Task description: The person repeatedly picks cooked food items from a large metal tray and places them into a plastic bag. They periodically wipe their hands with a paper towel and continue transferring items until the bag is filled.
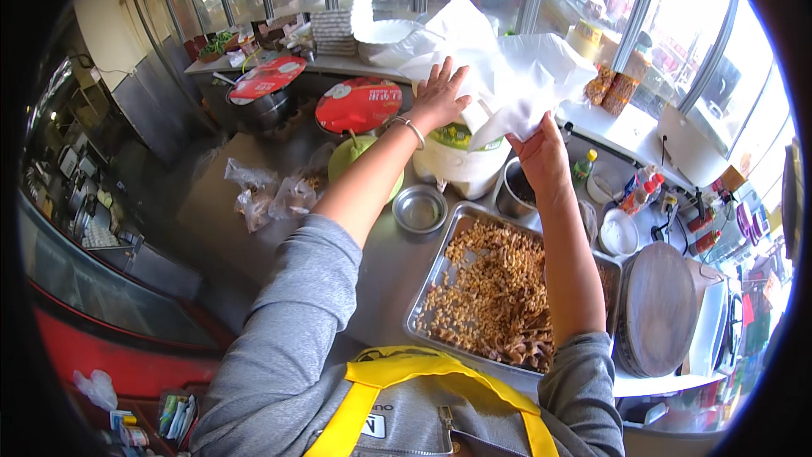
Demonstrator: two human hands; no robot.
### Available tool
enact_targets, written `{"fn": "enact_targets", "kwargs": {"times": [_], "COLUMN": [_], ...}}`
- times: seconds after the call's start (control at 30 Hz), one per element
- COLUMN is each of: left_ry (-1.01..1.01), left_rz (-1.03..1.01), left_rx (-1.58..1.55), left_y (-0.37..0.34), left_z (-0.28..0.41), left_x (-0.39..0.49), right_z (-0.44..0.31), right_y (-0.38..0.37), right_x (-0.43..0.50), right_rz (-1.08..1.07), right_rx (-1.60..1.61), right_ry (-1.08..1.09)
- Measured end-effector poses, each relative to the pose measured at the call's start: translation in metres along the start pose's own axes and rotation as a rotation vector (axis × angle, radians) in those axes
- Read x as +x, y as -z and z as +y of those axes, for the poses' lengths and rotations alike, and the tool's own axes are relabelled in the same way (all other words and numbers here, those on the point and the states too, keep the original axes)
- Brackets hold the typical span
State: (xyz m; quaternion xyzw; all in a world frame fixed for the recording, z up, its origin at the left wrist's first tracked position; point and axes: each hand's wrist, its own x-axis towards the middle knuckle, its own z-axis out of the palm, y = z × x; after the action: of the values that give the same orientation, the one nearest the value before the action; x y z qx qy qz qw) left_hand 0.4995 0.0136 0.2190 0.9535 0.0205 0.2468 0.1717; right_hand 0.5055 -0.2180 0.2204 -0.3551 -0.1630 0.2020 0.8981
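Note:
White thin sheeting [507, 70], paper or plastic, lies crumpled over the top of a large white tub [463, 162] with a green label. My right hand [540, 149] pinches the sheeting's near edge between thumb and fingers. My left hand [441, 96], with a bangle at the wrist, rests fingers spread against the sheeting's left side. Nearer to me, partly under my right forearm, a metal tray [438, 260] holds nuts or beans and brown shredded pieces. A small steel bowl [419, 209] stands left of the tray, and a steel pot [517, 187] stands behind it.
Red round lids [358, 105] cover pots at the back left. A green gourd or melon [361, 158] and plastic bags [273, 193] lie left of the tub. To the right are a round wooden chopping board [660, 311], bottles [637, 197] and a white bowl [618, 232].

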Motion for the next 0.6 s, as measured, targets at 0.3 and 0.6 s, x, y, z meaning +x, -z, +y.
{"fn": "enact_targets", "kwargs": {"times": [0.3,0.6], "left_ry": [0.024,-0.075], "left_rz": [-0.252,-0.120], "left_rx": [0.225,0.102], "left_y": [-0.013,0.007], "left_z": [0.007,0.016], "left_x": [0.041,0.058], "right_z": [-0.068,-0.082], "right_y": [0.018,0.059], "right_x": [-0.027,-0.124], "right_rz": [-0.218,0.002], "right_rx": [0.355,-0.256], "right_ry": [0.252,0.667]}}
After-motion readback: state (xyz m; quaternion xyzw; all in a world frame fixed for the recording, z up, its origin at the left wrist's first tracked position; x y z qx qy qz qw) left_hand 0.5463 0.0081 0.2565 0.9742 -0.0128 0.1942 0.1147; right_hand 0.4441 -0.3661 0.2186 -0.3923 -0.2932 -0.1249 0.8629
